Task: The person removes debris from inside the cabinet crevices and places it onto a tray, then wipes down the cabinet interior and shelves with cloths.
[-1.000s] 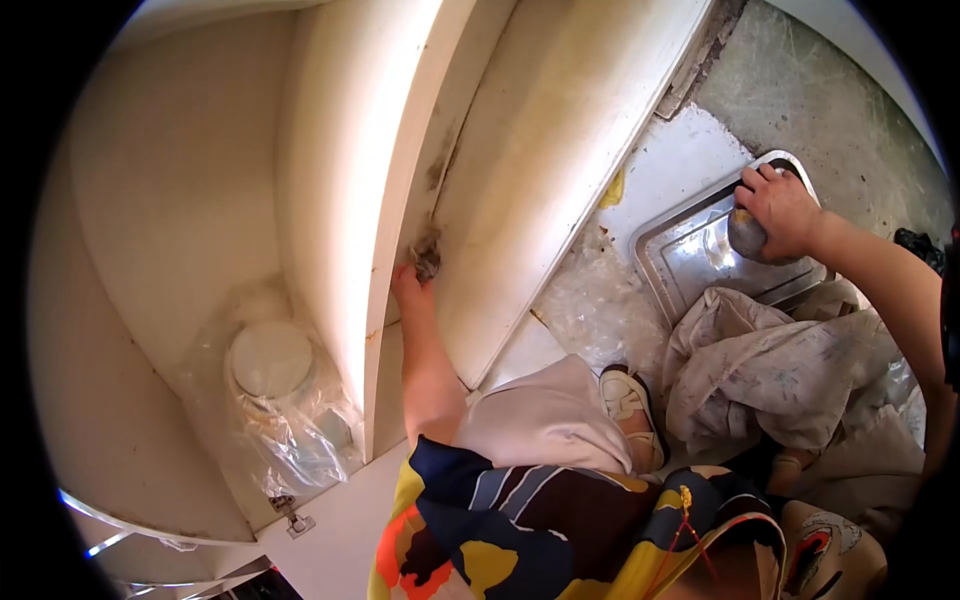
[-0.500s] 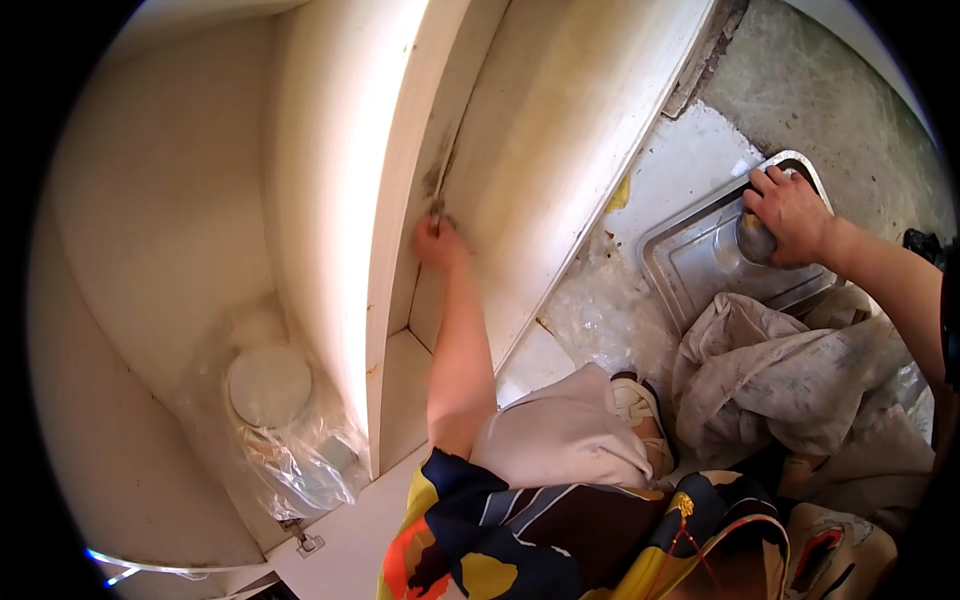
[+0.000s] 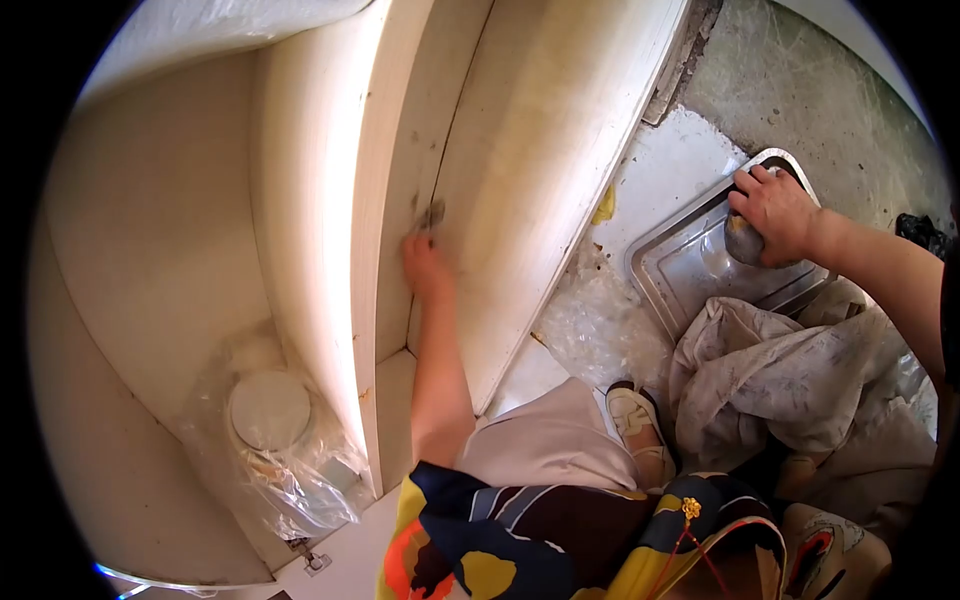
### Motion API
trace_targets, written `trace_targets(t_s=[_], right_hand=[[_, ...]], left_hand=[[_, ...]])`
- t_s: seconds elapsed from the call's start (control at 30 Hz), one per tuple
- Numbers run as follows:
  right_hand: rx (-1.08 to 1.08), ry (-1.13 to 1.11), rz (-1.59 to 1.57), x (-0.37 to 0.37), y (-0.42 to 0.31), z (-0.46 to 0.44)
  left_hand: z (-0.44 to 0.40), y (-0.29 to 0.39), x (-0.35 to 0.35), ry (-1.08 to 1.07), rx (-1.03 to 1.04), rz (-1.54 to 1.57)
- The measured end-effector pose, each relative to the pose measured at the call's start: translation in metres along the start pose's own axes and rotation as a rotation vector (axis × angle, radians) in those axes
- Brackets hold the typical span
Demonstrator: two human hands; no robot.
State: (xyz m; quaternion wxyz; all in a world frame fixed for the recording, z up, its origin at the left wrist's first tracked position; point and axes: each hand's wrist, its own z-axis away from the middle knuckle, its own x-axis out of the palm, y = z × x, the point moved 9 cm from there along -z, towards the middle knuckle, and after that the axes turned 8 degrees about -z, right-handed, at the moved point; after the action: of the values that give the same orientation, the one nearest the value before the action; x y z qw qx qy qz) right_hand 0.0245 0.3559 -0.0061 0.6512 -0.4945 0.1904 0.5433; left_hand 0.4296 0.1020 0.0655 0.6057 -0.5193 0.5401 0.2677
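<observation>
My left hand (image 3: 427,268) is closed inside the narrow pale cabinet compartment (image 3: 520,130), against the seam where two panels meet. A small grey, blurred bit (image 3: 433,213) shows just beyond its fingertips; whether the fingers hold it I cannot tell. Dark smudges mark the panel near it. On the right, my right hand (image 3: 785,215) wraps round a grey rounded object (image 3: 742,242) whose kind is unclear. That object is over the shallow metal tray (image 3: 680,285). My palm and fingers hide its upper part.
Crumpled clear plastic (image 3: 605,315) and a bunched patterned cloth (image 3: 765,375) lie near the tray. A round pale-topped container (image 3: 270,410) in clear plastic stands in the left compartment, beyond the upright divider (image 3: 362,250). A black crumpled bag (image 3: 922,235) is at far right.
The view has shifted slightly. My left hand is a little lower in the view, still at the panel seam. My right hand keeps its grip on the grey rounded object over the tray.
</observation>
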Motion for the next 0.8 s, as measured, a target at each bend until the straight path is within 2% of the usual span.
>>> trace_targets(t_s=[0.07, 0.13, 0.17, 0.23, 0.3, 0.43, 0.53, 0.67, 0.73, 0.8], right_hand=[[0.003, -0.002, 0.0, 0.0, 0.001, -0.001], [0.003, -0.01, -0.001, 0.002, 0.0, 0.001], [0.012, -0.008, 0.008, 0.003, 0.0, 0.0], [0.012, -0.005, 0.017, 0.003, -0.001, -0.001], [0.004, 0.008, 0.019, 0.002, -0.001, -0.001], [0.03, -0.032, 0.016, 0.004, 0.0, -0.002], [0.014, -0.005, 0.018, 0.003, 0.0, -0.001], [0.019, -0.044, -0.021, -0.001, 0.001, 0.002], [0.044, -0.039, -0.008, 0.002, 0.002, 0.001], [0.034, -0.035, 0.008, 0.002, 0.004, 0.0]], left_hand=[[0.03, -0.026, 0.007, -0.019, -0.057, 0.007], [0.055, -0.066, 0.018, -0.106, -0.425, 0.206], [0.054, -0.067, 0.023, -0.107, -0.429, 0.203], [0.039, -0.046, 0.019, 0.031, -0.351, 0.339], [0.014, 0.014, -0.008, 0.154, -0.159, 0.376], [-0.051, 0.114, -0.034, 0.214, 0.179, 0.274], [-0.085, 0.144, -0.042, 0.195, 0.237, 0.115], [-0.081, 0.135, -0.055, 0.137, 0.204, 0.181], [-0.065, 0.088, -0.044, -0.08, -0.15, 0.385], [-0.033, 0.075, -0.046, 0.09, 0.139, -0.142]])
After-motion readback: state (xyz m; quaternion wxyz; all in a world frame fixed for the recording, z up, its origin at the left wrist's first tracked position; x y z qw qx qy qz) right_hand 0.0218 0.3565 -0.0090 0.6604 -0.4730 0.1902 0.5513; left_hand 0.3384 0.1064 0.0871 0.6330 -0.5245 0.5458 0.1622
